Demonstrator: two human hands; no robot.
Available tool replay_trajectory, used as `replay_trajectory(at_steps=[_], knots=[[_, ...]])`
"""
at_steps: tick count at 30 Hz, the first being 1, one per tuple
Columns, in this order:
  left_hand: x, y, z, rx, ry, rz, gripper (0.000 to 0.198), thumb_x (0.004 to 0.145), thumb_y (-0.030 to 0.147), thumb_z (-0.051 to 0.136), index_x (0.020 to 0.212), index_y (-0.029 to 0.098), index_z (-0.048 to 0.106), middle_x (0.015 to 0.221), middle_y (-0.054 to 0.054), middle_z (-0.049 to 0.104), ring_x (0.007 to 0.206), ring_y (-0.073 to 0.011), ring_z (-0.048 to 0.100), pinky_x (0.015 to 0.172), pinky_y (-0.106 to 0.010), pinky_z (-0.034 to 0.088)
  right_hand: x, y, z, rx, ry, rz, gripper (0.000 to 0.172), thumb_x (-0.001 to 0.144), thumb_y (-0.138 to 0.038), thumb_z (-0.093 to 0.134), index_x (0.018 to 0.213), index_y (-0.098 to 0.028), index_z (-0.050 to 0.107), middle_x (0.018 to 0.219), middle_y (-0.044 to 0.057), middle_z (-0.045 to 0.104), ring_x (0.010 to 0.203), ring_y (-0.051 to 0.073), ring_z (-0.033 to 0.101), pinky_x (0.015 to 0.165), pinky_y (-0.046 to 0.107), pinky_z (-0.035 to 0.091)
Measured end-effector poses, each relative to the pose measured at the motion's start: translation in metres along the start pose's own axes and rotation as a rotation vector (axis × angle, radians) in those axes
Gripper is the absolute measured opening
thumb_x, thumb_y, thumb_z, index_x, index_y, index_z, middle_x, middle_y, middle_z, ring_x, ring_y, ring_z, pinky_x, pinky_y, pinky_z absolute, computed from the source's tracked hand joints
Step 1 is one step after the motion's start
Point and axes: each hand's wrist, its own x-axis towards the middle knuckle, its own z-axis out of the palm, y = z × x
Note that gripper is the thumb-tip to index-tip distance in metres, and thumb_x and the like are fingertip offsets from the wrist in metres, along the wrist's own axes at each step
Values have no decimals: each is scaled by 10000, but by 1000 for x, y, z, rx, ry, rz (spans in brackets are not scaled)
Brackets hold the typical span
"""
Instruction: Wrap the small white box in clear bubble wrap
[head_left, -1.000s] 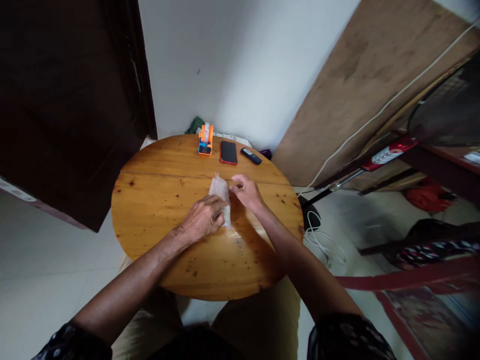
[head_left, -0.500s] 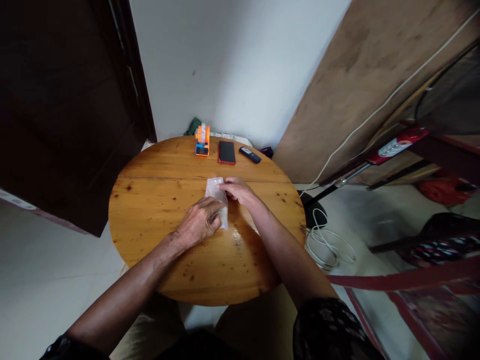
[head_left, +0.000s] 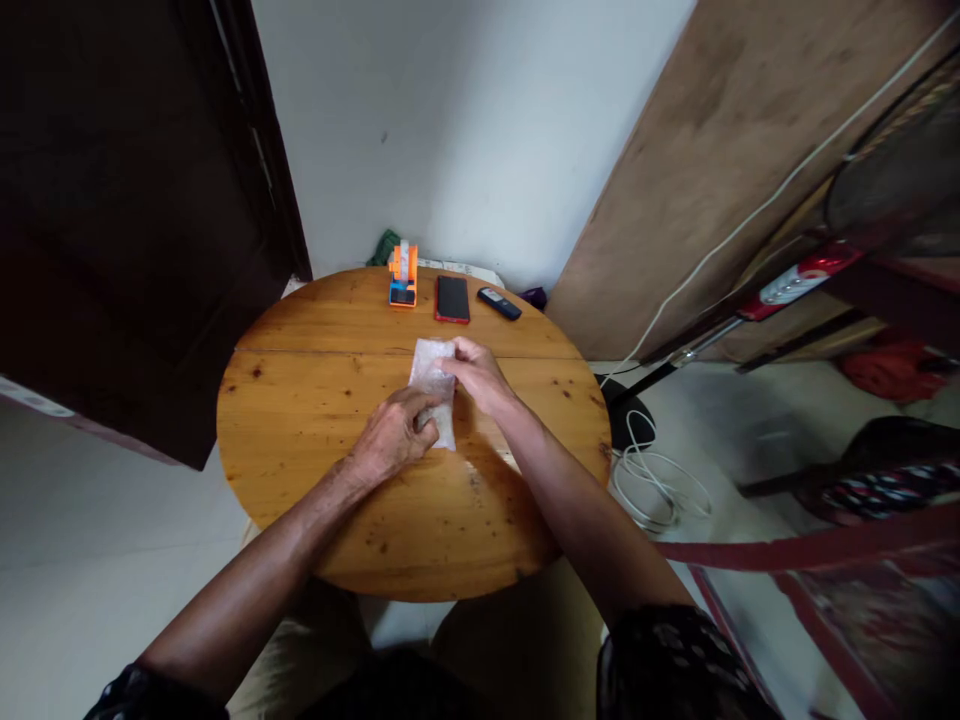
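Observation:
A small whitish translucent packet (head_left: 432,372) lies on the round wooden table (head_left: 315,400), near its middle. My left hand (head_left: 390,440) rests on the packet's near end, fingers curled and pressed down on it. My right hand (head_left: 471,372) pinches the packet's right edge near the far end. Both hands grip the packet against the tabletop.
At the table's far edge sit an orange and blue device (head_left: 403,275), a red-cased phone (head_left: 452,298) and a small dark handset (head_left: 500,303). A dark door (head_left: 135,200) stands left. A leaning wooden board (head_left: 720,170) and coiled white cable (head_left: 660,490) are right.
My right hand moved left from beside the packet onto its far right edge and took hold. The packet's far end now lies flatter. My left hand stayed on the near end.

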Motion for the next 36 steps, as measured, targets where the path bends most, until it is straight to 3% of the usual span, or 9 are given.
replay_trajectory(at_steps=[5,11,14,16,20,24,28,36], knots=[[-5,7,-4,84,51,-32,299,787,131,594,1048,183,731,1134,-92,698,966,-218,662,894,-346,539,-33,-22,-3,-139,-104,-169,195,677,-331,665,714,-208,518,663,-60,512,630,101,448,606,232,356],[-11,12,-6,238,124,-124,159,805,237,640,948,180,680,1020,-89,645,943,-245,639,869,-373,530,-69,-19,-3,-429,-47,-290,95,766,-291,593,759,-214,539,716,-39,560,653,116,494,627,240,390],[-10,5,-4,231,206,-149,347,739,253,717,1064,165,630,1082,-114,630,1044,-290,617,937,-421,513,-86,-13,-1,-513,-77,-398,15,804,-219,541,797,-222,555,849,3,662,807,158,614,742,269,471],[-9,-1,-3,180,223,-97,478,711,228,735,1163,166,591,1181,-133,610,1131,-305,588,995,-447,487,-97,-8,1,-579,-87,-503,67,832,-182,511,819,-228,559,971,39,698,948,187,650,853,307,498],[-5,-15,-2,7,103,63,360,725,135,668,1076,193,611,1222,-107,610,1181,-272,575,1053,-444,446,-111,3,2,-690,-79,-652,99,871,-169,516,909,-236,577,1130,95,698,1108,221,647,973,371,502],[-6,-20,-12,-178,-29,92,294,743,121,600,1026,199,616,1108,-72,642,1062,-226,622,982,-401,485,-114,12,4,-754,-59,-728,123,862,-224,624,981,-233,589,1175,125,692,1136,247,644,983,402,521],[-9,-22,-21,-242,-144,102,394,728,159,620,1118,212,610,1142,-54,632,1021,-210,630,928,-371,511,-111,16,5,-762,-4,-740,115,913,-162,518,934,-239,602,1130,108,715,1108,221,661,968,379,533],[-4,-25,-9,-258,-12,29,291,759,238,679,1043,181,656,997,-52,666,844,-162,629,777,-302,510,-95,16,3,-623,60,-599,87,878,-211,548,880,-249,627,1058,61,740,1003,201,694,922,340,542]])
